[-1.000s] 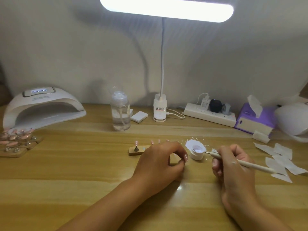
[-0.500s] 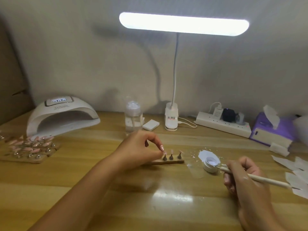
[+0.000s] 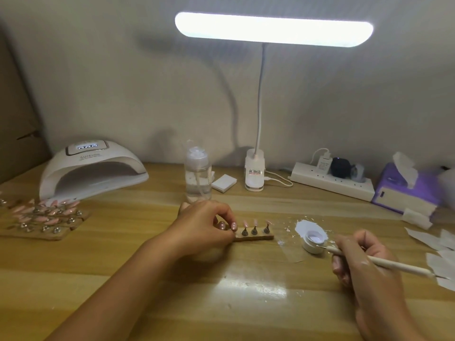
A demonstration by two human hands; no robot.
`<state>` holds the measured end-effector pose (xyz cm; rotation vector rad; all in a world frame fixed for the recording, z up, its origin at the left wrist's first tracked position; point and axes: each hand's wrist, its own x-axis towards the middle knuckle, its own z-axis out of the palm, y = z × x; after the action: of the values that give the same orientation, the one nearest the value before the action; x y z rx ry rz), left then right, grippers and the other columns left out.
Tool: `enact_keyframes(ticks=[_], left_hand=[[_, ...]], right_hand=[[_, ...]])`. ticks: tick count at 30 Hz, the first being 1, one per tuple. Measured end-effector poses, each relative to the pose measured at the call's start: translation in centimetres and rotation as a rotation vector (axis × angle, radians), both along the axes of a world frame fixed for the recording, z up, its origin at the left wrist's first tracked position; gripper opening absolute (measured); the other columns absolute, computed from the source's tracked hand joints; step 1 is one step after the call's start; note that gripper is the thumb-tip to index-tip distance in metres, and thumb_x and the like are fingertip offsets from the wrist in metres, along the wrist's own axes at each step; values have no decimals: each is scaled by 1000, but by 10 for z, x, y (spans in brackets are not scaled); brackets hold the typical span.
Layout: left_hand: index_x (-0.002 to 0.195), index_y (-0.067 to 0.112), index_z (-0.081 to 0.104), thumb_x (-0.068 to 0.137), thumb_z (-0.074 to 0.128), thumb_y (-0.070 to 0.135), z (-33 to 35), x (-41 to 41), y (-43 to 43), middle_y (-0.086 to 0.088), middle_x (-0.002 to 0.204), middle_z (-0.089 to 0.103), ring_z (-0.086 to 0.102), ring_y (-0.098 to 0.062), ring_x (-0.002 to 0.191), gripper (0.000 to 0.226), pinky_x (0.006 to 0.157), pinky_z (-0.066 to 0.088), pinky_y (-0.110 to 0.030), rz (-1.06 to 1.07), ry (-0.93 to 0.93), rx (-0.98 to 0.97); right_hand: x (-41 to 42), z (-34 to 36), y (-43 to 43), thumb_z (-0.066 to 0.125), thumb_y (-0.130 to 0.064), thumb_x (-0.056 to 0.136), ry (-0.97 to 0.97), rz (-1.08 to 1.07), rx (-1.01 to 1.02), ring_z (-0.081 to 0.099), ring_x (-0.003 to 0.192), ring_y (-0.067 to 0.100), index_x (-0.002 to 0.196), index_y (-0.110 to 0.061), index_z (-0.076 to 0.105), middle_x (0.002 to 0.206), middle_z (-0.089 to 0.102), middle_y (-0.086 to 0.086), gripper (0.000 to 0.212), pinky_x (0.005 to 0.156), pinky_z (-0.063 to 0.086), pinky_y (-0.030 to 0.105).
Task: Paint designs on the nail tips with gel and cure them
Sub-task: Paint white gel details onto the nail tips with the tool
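A small wooden holder strip [image 3: 256, 237] lies at the table's middle with three pink nail tips [image 3: 254, 223] standing on metal pegs. My left hand [image 3: 205, 226] pinches the strip's left end with curled fingers. My right hand [image 3: 362, 260] grips a thin cream brush [image 3: 384, 263] like a pen; its fine tip rests at the rim of a small white gel pot [image 3: 315, 239], whose lid [image 3: 306, 227] leans behind it. The white curing lamp [image 3: 91, 168] stands at the back left, opening towards me.
More wooden strips with pink nail tips [image 3: 41, 217] lie at the left. A clear pump bottle [image 3: 198, 173], desk lamp base [image 3: 254, 171], power strip [image 3: 332, 180], purple tissue box [image 3: 406, 190] line the back. White wipes [image 3: 440, 249] lie at the right.
My left hand has gone from above the strip to pinching its left end, uncovering the three tips. My head turned left and up. The right hand stays by the pot with the brush.
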<state>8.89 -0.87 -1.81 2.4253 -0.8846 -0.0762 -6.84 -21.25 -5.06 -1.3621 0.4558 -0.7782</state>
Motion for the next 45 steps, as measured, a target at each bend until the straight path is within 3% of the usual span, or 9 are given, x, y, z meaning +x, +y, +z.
enact_keyframes(ticks=[2,7,13,16,19,24,35,41,45], left_hand=[[84,33,67,80,73,36,-1,2,1,14,91,69,59,1,87,8,98,39,-33,-35,30,-12],[99,38,65,73,80,40,-4,7,6,17,100,62,57,-1,90,29,85,51,-28,-87,110,30],[90,39,68,70,83,42,-13,16,10,17,85,61,56,4,77,25,66,40,-14,-89,147,-29],[89,37,70,72,83,36,-17,15,9,15,86,65,57,0,76,21,69,47,-19,-120,127,-105],[90,35,69,77,78,34,-21,10,5,18,89,64,57,-1,85,16,75,51,-25,-129,-77,-144],[92,34,66,78,73,34,-25,2,2,18,90,61,55,-4,88,16,79,49,-31,-154,-230,-191],[90,38,67,77,70,42,-22,14,11,24,87,64,57,2,87,14,77,51,-27,-68,-182,-119],[86,39,71,69,83,35,-18,30,21,16,84,68,63,1,81,21,84,55,-33,-1,89,-123],[96,44,64,66,84,44,-14,31,22,21,101,64,60,-1,100,36,92,52,-34,-9,100,-82]], right_hand=[[-1,0,0,56,-3,94,0,-1,-5,29,33,6,63,-18,38,40,46,3,39,32,23,13],[-2,1,1,56,-2,92,10,16,-26,31,35,7,58,-19,42,41,46,5,41,33,26,15],[-3,1,1,57,-4,93,22,12,-41,34,37,7,63,-15,42,42,47,4,35,34,27,16],[-3,1,2,58,-5,93,20,8,-60,36,37,6,64,-13,43,42,48,3,33,34,29,15],[-4,3,5,60,-9,95,-10,21,-74,37,35,5,67,-12,42,42,49,3,33,34,30,14],[-6,5,10,67,-32,89,-24,62,-161,39,38,7,66,-18,48,45,48,5,33,36,31,14],[-4,4,9,66,-29,92,6,53,-185,36,35,6,60,-23,47,44,47,4,38,35,28,13],[-1,1,6,66,-26,93,0,35,-150,35,37,5,71,-10,45,44,47,2,34,35,28,14],[0,0,6,66,-27,92,-6,22,-143,35,37,6,74,-5,46,44,46,2,35,35,29,15]])
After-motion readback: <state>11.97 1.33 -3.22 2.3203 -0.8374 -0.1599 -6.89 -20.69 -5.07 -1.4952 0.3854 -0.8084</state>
